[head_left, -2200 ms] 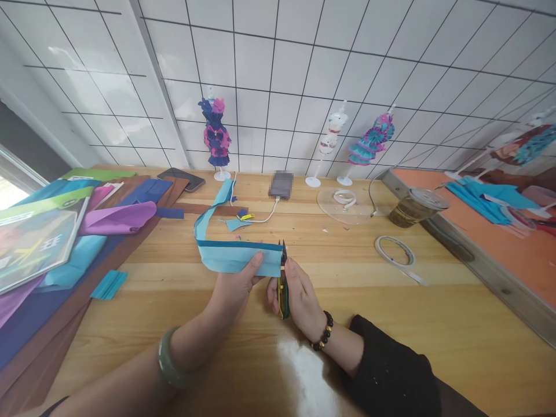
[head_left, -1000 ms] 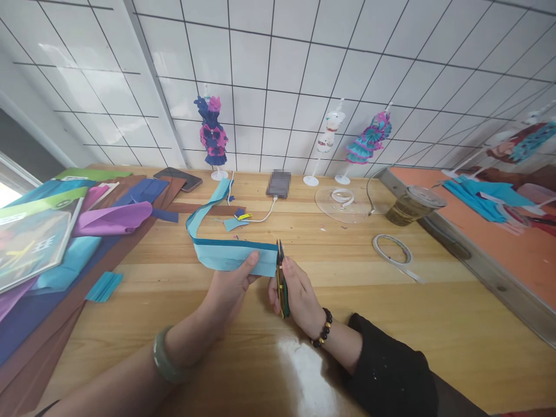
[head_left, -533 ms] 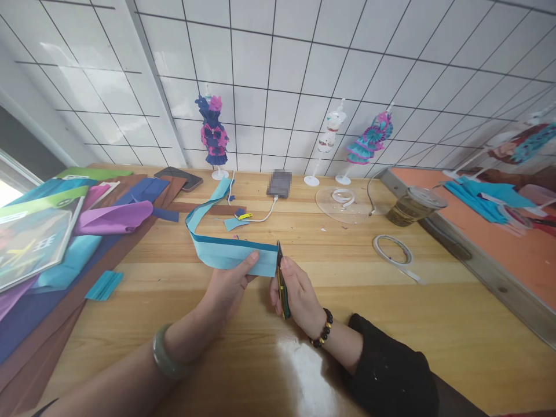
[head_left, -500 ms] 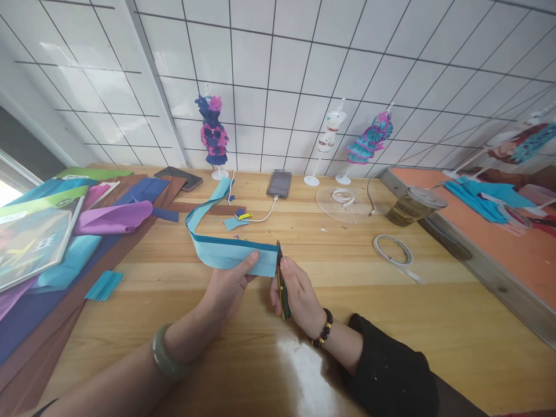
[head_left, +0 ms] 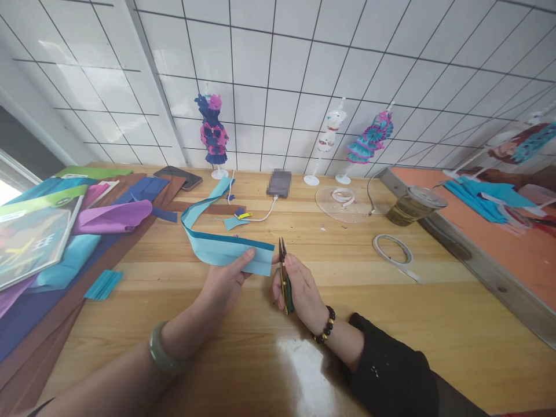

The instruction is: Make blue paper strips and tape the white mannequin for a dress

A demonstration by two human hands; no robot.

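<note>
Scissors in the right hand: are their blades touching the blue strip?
Apart. The head view shows a narrow gap, tabletop showing through, between the end of the blue strip and the blades of the scissors.

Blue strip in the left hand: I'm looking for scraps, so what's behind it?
Beyond the blue strip, a light-blue scrap and yellow tag show. Whatever lies directly behind, including most fingers of the left hand, is covered.

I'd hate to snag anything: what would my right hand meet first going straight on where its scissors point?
Probably the dark device, where the white cable plugs in; height is unclear, so the scissors might pass above.
</note>
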